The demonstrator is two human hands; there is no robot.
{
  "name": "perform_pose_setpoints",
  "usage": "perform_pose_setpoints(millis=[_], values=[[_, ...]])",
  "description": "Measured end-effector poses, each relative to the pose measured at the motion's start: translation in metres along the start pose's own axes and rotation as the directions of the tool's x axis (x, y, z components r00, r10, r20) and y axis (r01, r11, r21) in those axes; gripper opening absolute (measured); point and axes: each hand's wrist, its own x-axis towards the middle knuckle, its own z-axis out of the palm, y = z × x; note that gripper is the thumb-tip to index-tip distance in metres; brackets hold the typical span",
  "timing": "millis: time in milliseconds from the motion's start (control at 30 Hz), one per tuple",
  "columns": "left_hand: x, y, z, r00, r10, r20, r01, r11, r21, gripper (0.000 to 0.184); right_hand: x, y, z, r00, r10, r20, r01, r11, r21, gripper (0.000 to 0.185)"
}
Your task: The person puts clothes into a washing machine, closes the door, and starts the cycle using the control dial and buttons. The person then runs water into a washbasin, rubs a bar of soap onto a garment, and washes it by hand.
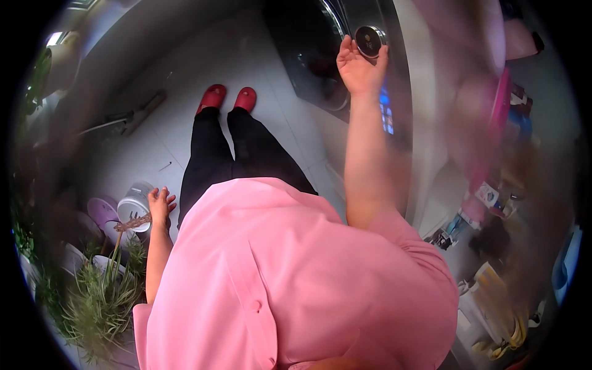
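My right hand (361, 71) reaches forward to a dark, glossy appliance front (295, 43). Its thumb and fingers sit on either side of a round black dial (369, 41) with a shiny rim and small markings. Close beside that wrist, a blue-lit display (386, 111) glows on the panel. My left hand (160, 206) hangs low at my side with its fingers apart and nothing in them. Near it are a white bucket-like container (135, 200) and a dry brown plant stem (132, 223); whether the fingers touch either one, I cannot tell.
Leafy potted plants (102, 302) crowd the lower left, by a purple round object (102, 211). A broom-like tool (143, 114) lies on the tiled floor (246, 61). My red shoes (213, 97) stand before the appliance. Blurred household items (487, 203) line the right side.
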Motion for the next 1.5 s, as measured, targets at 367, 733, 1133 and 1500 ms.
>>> perform_pose_setpoints(millis=[367, 733, 1133, 1500], values=[[-0.006, 0.040, 0.001, 0.991, 0.122, 0.048, -0.121, 0.992, -0.019, 0.055, -0.005, 0.001, 0.005, 0.999, -0.012, 0.043, 0.008, 0.997, 0.082, 0.061], [0.011, 0.066, -0.035, 0.981, 0.194, 0.004, -0.194, 0.981, 0.018, 0.056, -0.001, 0.001, 0.007, 1.000, 0.022, 0.013, -0.023, 0.997, 0.077, 0.059], [0.004, 0.070, -0.039, 0.979, 0.205, -0.006, -0.205, 0.979, 0.021, 0.056, -0.005, 0.004, 0.005, 0.999, -0.035, -0.037, 0.036, 0.999, 0.018, 0.060], [0.011, 0.058, -0.042, 0.977, 0.212, -0.014, -0.212, 0.977, 0.024, 0.055, 0.002, 0.002, 0.002, 0.997, -0.037, -0.073, 0.036, 0.999, -0.009, 0.061]])
